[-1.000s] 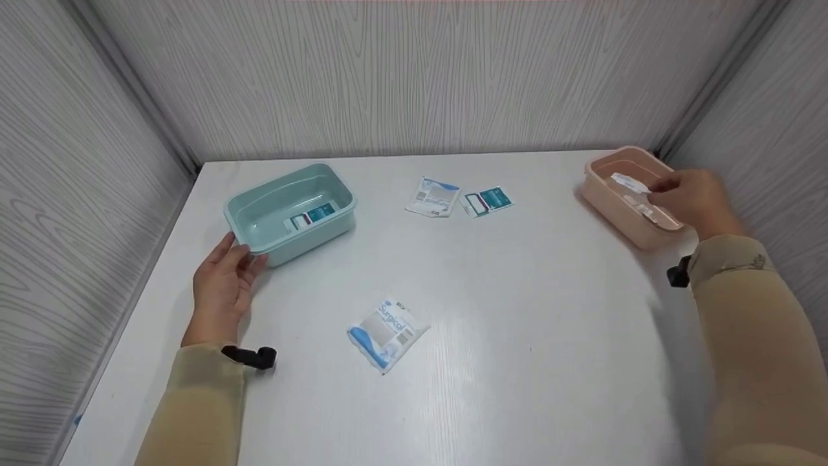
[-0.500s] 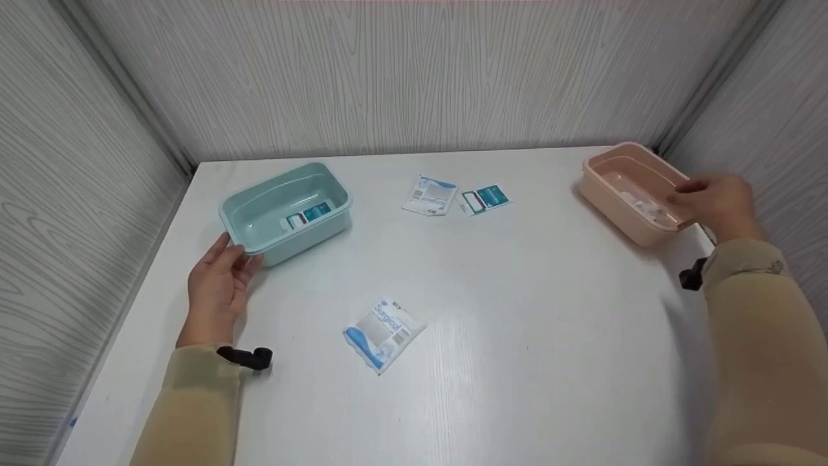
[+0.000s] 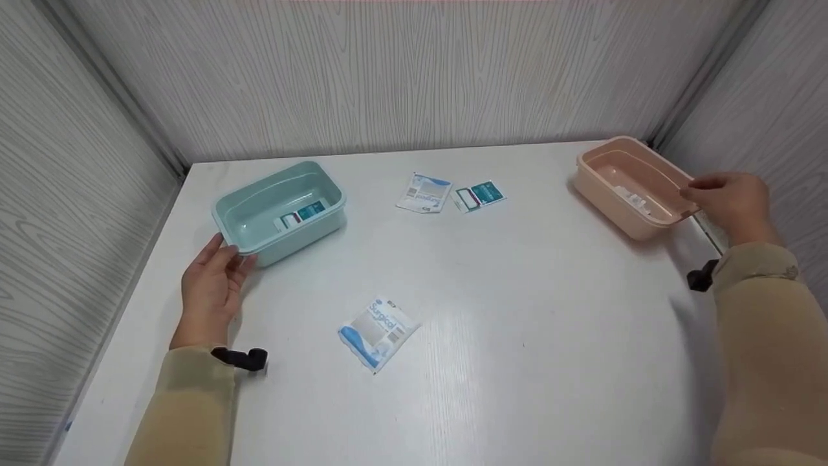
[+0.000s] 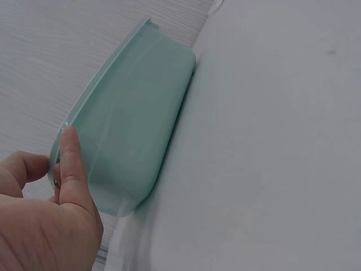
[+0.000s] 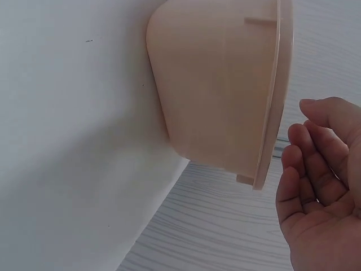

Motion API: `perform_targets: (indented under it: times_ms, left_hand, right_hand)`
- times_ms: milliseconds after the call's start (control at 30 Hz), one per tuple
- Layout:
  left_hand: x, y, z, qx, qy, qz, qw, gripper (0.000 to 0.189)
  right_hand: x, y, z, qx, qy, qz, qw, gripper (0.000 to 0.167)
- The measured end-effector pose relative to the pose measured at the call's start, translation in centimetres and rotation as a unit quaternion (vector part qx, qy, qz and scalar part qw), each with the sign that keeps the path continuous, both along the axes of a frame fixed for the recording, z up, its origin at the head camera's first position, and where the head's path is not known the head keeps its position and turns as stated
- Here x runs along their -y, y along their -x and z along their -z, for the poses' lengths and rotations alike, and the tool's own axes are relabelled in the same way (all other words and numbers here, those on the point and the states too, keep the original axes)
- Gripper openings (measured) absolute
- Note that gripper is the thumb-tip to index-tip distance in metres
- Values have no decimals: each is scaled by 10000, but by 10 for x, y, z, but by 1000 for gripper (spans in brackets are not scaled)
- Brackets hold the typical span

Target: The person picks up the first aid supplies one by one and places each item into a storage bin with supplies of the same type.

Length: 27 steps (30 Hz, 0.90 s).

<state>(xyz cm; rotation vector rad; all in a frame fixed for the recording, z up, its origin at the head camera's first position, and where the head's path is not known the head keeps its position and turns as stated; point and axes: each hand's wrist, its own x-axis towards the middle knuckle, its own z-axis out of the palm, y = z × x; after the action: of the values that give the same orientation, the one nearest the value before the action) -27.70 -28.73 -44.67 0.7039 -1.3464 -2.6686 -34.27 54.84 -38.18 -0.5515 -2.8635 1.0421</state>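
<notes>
At the left, a teal plastic container (image 3: 304,237) stands on the table with a flat teal-and-white packet (image 3: 301,216) inside it. My left hand (image 3: 207,288) holds its near left corner, thumb and fingers at the rim. The left wrist view shows an index finger (image 4: 74,169) along the container's outer wall. Over at the far right is a pink plastic container (image 3: 611,202) with a small white packet (image 3: 632,199) in it. My right hand (image 3: 740,204) hovers beside the pink rim; its fingers (image 5: 299,169) are loosely curled with nothing in them.
A white-and-blue packet marked Surgical (image 3: 378,333) lies on the white table (image 3: 491,388) near the middle front. Toward the back lie another such packet (image 3: 425,193) and a teal-and-white packet (image 3: 480,195). Grey wood-grain panels (image 3: 401,77) enclose the back and sides.
My right hand has let go of the white packet, which now lies in the pink container, and has drawn off to the right. The left hand keeps its hold on the teal container.
</notes>
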Motion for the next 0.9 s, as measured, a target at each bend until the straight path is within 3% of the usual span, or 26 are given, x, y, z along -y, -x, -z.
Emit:
perform_targets:
  times_ms: [233, 467, 567, 700, 800, 900]
  left_hand:
    - [1, -1, -2, 47, 4, -61, 10000, 75]
    - [0, 0, -2, 18, 18, -81, 10000, 73]
    - [-1, 1, -1, 2, 10, -142, 9999, 70]
    - [-3, 0, 3, 15, -4, -246, 9997, 56]
    - [-4, -3, 7, 102, -33, -309, 9995, 47]
    - [-4, -8, 10, 278, 43, -298, 9992, 50]
  right_hand:
    - [-3, -8, -1, -36, 324, 316, 9990, 47]
    - [-8, -12, 12, -251, 983, 779, 9918, 26]
    - [-9, -12, 16, -304, 1547, 1035, 9820, 42]
    - [-10, -14, 17, -397, 2798, 1437, 9484, 76]
    - [-8, -16, 17, -564, 3839, 1621, 9073, 89]
    - [-4, -18, 19, -711, 4643, 1689, 8665, 82]
